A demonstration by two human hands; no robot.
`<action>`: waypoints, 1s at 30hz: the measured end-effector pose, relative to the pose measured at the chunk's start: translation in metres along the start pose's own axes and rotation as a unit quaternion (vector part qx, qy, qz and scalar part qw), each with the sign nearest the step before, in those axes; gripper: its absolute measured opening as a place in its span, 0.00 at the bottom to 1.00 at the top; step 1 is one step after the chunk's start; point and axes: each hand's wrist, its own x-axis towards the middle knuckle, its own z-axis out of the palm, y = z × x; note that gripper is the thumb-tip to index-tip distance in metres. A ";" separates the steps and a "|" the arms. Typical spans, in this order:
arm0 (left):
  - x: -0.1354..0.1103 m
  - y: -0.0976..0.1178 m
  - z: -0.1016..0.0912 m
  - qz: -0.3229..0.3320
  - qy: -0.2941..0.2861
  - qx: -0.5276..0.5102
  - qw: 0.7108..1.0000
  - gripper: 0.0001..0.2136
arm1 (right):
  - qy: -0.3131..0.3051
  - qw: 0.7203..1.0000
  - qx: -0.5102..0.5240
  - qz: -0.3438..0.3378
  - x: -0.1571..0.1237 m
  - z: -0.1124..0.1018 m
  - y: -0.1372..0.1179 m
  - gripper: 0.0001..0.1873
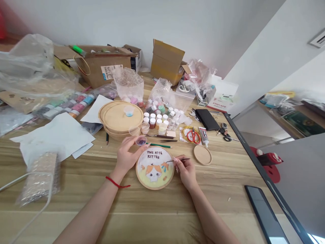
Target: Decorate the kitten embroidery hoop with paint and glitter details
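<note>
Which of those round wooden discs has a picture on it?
The disc lettered KITTEN, painted with a cat's face; the other wooden discs are bare.

Embroidery hoop (154,168) on table (152,206), between left hand (126,155) and right hand (186,173); paint pots (154,118) behind; stacked wooden discs (121,117) left of pots.

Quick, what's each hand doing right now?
Left hand: closed, holding a small clear cup.
Right hand: closed, holding a thin brush.

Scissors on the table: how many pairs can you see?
2: a red-handled pair beside the gold wire, and a black-handled pair near the keys; the bags may hide more.
</note>
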 end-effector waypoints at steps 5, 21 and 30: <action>0.000 0.001 0.000 -0.021 -0.004 -0.001 1.000 0.14 | -0.018 1.000 -0.021 0.002 0.002 0.001 0.000 0.17; 0.000 0.003 0.002 -0.033 -0.016 -0.025 0.999 0.14 | -0.020 0.998 -0.053 0.003 0.002 0.001 0.001 0.14; 0.000 0.002 0.003 -0.036 -0.023 -0.022 0.999 0.14 | -0.020 0.998 -0.054 0.001 0.002 0.002 0.002 0.14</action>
